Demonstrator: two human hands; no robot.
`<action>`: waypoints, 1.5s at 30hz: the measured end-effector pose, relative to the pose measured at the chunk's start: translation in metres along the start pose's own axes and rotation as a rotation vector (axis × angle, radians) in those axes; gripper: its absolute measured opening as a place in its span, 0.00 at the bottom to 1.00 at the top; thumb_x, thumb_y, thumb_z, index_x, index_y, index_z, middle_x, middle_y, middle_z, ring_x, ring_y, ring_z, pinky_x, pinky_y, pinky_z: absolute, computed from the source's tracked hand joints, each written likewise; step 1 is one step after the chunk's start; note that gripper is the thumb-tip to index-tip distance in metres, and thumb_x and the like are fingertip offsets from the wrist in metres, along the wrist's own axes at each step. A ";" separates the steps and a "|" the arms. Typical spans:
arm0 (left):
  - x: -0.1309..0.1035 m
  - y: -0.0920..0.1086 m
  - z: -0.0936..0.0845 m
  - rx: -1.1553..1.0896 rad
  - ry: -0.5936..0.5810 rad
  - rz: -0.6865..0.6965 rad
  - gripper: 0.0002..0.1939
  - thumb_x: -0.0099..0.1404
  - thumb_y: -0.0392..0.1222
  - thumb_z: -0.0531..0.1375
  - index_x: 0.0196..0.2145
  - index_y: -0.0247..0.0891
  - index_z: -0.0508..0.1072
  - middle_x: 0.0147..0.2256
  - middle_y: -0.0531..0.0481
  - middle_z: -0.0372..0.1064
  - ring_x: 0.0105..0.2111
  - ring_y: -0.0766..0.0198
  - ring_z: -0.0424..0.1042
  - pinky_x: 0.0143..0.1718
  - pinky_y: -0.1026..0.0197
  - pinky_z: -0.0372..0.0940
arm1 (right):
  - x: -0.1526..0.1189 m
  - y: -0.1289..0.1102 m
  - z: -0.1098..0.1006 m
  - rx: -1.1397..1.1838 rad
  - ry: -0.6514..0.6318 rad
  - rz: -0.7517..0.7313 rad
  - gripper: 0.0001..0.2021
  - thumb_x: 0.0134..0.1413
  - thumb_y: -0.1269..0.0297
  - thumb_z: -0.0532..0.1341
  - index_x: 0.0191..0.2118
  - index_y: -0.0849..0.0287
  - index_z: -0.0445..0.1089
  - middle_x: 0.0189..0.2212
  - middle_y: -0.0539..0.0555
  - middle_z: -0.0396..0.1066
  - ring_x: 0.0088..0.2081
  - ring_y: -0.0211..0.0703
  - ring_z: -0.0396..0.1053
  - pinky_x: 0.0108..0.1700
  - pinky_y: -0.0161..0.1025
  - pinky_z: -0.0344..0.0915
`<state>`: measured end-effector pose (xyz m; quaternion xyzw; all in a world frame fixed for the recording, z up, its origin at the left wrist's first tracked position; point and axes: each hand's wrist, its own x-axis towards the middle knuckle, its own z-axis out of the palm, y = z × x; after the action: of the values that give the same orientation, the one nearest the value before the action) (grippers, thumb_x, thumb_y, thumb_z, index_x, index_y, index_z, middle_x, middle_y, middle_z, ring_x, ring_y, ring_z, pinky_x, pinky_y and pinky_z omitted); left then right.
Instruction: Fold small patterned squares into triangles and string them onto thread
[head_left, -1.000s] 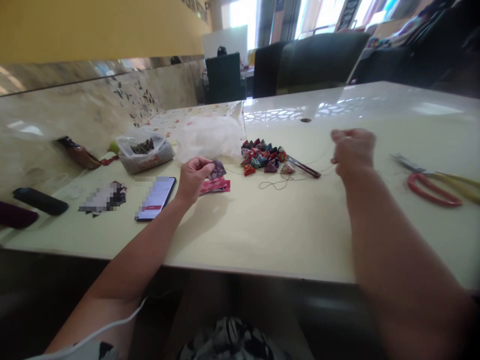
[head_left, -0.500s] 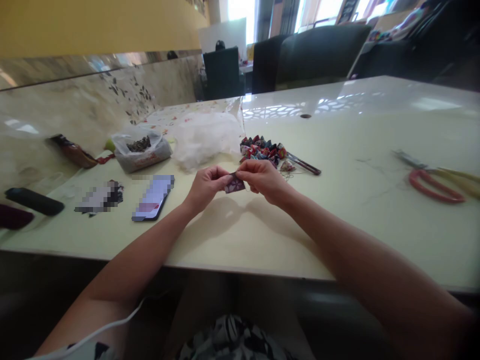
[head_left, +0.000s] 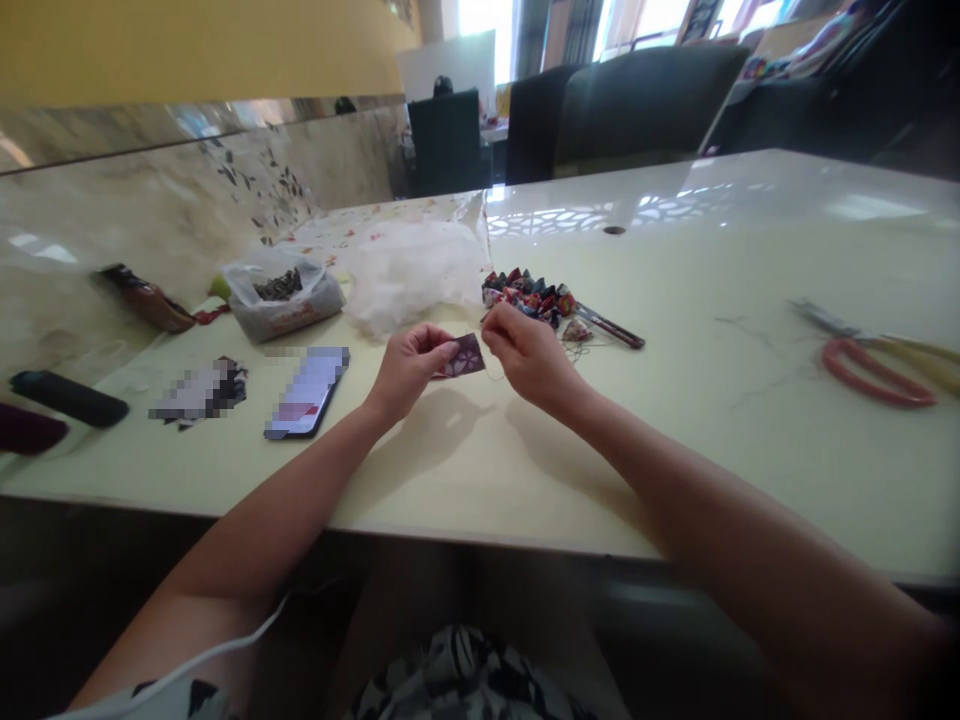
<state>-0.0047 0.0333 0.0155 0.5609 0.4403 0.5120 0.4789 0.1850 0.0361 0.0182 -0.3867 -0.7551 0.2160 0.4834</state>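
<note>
"Where's the cloth patch?"

"The purple cloth patch (head_left: 468, 356) is held over the counter (head_left: 465, 495), between my two hands. My left hand (head_left: 409, 374) has its grip pinching one end, thumb on top."

"And the other?"

"My right hand (head_left: 531, 352) is just beside the free edge, its grip pressed together. I can't tell from this camera what is inside it. A fine thread (head_left: 495, 378) loops between hand and patch."

"What worries you?"

"Slack, mostly. A loop that loose could knot if I pull too fast. A hard tug might pucker the cloth or twist it out of the left grip, since only one end is pinned. The tangled strand (head_left: 579, 350) near the heap of cloth pieces (head_left: 527, 296) could also snag mine if the two meet."
</note>
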 end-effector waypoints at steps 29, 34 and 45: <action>-0.002 0.005 0.002 0.055 -0.009 0.045 0.13 0.52 0.47 0.71 0.30 0.36 0.75 0.25 0.52 0.73 0.24 0.68 0.70 0.27 0.65 0.70 | -0.003 -0.003 0.000 -0.153 -0.049 -0.029 0.07 0.60 0.71 0.61 0.32 0.60 0.75 0.31 0.54 0.70 0.33 0.40 0.66 0.36 0.38 0.58; -0.002 0.004 0.001 0.068 -0.007 0.052 0.13 0.53 0.47 0.70 0.30 0.36 0.75 0.25 0.52 0.73 0.24 0.68 0.70 0.27 0.65 0.69 | -0.003 -0.004 0.000 -0.150 -0.047 -0.031 0.07 0.61 0.70 0.61 0.31 0.59 0.74 0.31 0.54 0.69 0.32 0.40 0.65 0.36 0.38 0.57; -0.002 0.004 0.001 0.129 -0.004 0.088 0.12 0.53 0.46 0.69 0.30 0.36 0.75 0.25 0.52 0.73 0.24 0.69 0.69 0.26 0.66 0.67 | -0.003 -0.003 0.001 -0.158 -0.055 -0.032 0.07 0.60 0.71 0.60 0.31 0.60 0.74 0.31 0.54 0.69 0.32 0.40 0.65 0.37 0.38 0.58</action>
<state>-0.0036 0.0302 0.0188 0.6105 0.4463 0.5018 0.4197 0.1837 0.0320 0.0182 -0.4057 -0.7887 0.1586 0.4338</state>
